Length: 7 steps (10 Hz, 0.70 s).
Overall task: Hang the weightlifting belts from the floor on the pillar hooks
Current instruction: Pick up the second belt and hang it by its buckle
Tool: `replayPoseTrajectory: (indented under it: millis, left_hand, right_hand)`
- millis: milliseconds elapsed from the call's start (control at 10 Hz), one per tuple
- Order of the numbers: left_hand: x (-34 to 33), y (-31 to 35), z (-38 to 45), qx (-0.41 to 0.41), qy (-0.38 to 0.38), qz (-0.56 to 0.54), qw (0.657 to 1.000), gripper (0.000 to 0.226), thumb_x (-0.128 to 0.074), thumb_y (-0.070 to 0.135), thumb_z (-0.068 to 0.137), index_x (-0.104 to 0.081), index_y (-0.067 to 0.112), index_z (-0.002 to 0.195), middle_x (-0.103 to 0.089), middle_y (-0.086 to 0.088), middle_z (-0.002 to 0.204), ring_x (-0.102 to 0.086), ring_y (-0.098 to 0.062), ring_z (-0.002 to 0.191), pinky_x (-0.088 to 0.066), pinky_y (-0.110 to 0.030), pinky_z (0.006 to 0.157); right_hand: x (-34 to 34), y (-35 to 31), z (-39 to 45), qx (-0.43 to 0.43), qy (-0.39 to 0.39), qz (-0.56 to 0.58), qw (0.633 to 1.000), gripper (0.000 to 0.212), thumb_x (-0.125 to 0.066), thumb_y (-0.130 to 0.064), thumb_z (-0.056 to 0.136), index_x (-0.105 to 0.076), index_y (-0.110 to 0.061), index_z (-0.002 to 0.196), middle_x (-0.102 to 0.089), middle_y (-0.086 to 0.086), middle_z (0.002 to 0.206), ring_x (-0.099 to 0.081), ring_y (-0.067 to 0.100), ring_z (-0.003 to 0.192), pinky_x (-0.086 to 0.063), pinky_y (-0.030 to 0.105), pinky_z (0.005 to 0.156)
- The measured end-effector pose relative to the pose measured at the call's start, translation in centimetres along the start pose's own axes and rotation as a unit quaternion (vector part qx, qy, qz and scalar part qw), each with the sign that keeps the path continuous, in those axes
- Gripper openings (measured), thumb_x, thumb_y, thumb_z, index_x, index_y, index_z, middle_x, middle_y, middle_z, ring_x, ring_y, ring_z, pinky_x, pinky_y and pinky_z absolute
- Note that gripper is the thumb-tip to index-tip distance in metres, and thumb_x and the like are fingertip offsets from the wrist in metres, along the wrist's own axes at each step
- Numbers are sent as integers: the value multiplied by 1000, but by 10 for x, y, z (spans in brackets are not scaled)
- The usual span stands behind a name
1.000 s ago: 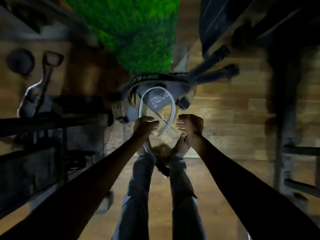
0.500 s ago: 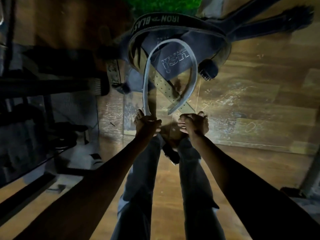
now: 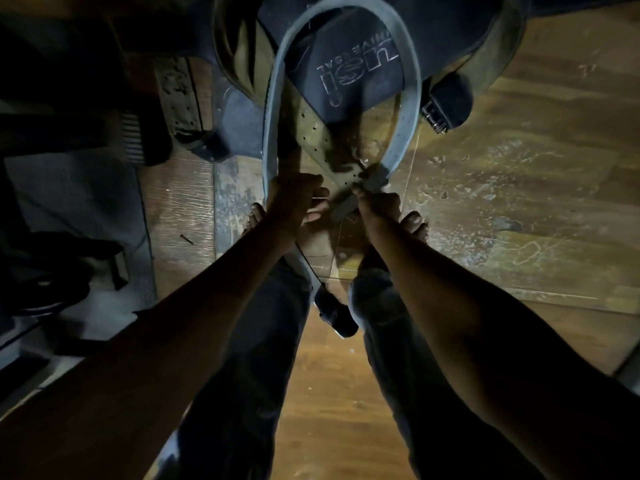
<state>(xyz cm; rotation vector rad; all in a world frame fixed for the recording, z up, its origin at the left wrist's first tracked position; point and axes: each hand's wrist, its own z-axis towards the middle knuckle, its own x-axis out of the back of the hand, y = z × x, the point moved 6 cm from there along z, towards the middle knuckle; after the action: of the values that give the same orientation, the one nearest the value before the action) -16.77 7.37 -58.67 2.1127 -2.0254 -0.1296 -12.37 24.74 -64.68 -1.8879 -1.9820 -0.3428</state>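
Grey belt (image 3: 346, 57) looped, apparently gripped by left hand (image 3: 294, 202), right hand (image 3: 375, 206).

Head camera looks steeply down, close over the wooden floor (image 3: 502, 188)

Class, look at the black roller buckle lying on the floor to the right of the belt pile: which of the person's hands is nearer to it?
Right. The right hand grips the grey belt just below the buckle; the left hand is farther, across the belt's loop.

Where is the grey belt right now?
Head view, upper centre: the grey belt loops over the belt pile, its ends held by the left hand and right hand.
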Motion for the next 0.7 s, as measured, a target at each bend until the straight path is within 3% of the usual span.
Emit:
replayPoseTrajectory:
  millis: [100, 200, 300, 400, 500, 600, 700]
  left_hand:
    - [6, 7, 8, -9, 8, 15, 1000, 7, -58, 17, 100, -63, 13, 102, -70, -4, 91, -68, -20, 87, -54, -32, 78]
    - [10, 14, 2, -17, 26, 45, 998, 8, -60, 13, 97, -64, 10, 103, -73, -7, 91, -71, -20, 79, -53, -30, 71]
    - [6, 16, -12, 3, 28, 68, 997, 18, -59, 12, 96, -64, 4, 112, -71, -13, 99, -69, -27, 92, -49, -33, 77]
    - [-8, 23, -38, -6, -2, 132, 991, 20, -60, 14, 96, -64, 3, 113, -66, -13, 103, -64, -25, 96, -48, -29, 74]
    - [-23, 31, -72, -52, -28, 180, 982, 14, -65, 15, 94, -59, 18, 83, -61, -7, 75, -61, -15, 63, -46, -24, 54]
    - [-28, 40, -105, -84, -55, 206, 973, 28, -68, 21, 94, -48, 29, 78, -51, 0, 66, -50, -12, 56, -42, -30, 59]
    - [-23, 42, -149, -57, -53, 208, 975, 32, -66, 39, 94, -63, 9, 106, -60, -3, 75, -55, -12, 56, -42, -23, 50]
  right_hand:
    - [-2, 0, 6, 33, -12, -82, 996, 49, -66, -42, 94, -62, -4, 125, -69, 14, 119, -65, 29, 113, -44, 23, 74]
    - [-4, -7, -8, 67, -18, -98, 993, 46, -67, -39, 93, -67, -4, 123, -71, 16, 122, -66, 32, 116, -47, 28, 81]
    - [8, -14, -42, 72, -32, -79, 994, 36, -65, -32, 96, -69, -2, 116, -72, 14, 109, -69, 28, 100, -45, 23, 67]
    - [8, -8, -84, 23, -130, -32, 991, 25, -51, -14, 105, -60, -5, 83, -57, 11, 79, -58, 9, 58, -38, 10, 39]
    - [14, -10, -123, 42, -143, -22, 989, 22, -60, -19, 98, -59, -10, 78, -70, 22, 91, -72, 26, 75, -61, 27, 59]
    - [24, -16, -155, 97, -134, -36, 986, 39, -62, -36, 90, -67, 0, 107, -70, 27, 114, -69, 44, 103, -58, 59, 88]
    - [47, -25, -200, 143, -131, -35, 980, 25, -65, -38, 95, -70, -15, 87, -76, 12, 99, -70, 15, 75, -59, 38, 77]
